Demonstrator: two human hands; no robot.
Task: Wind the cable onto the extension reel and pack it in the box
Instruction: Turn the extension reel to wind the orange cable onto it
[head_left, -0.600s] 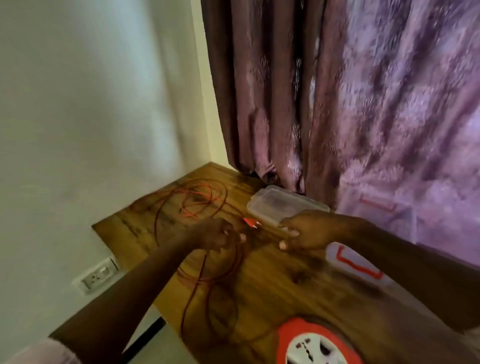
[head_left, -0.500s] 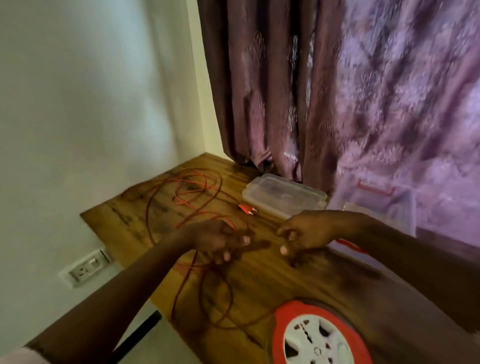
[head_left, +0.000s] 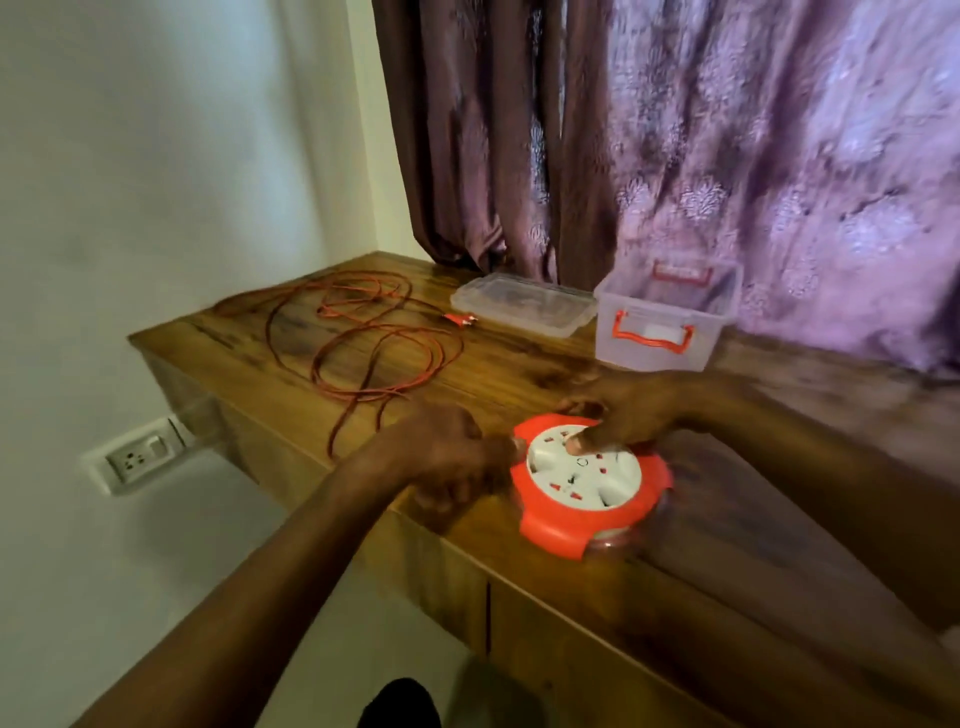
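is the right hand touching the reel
Touching. The head view shows the right hand draped over the far edge of the extension reel, with a fingertip pressed onto its white socket face.

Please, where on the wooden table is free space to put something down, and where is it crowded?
Bare wood lies between the loose red cable and the clear plastic box with red handles, in front of the clear flat lid. Crowded: the near edge, where left hand and right hand meet the round red-and-white reel.
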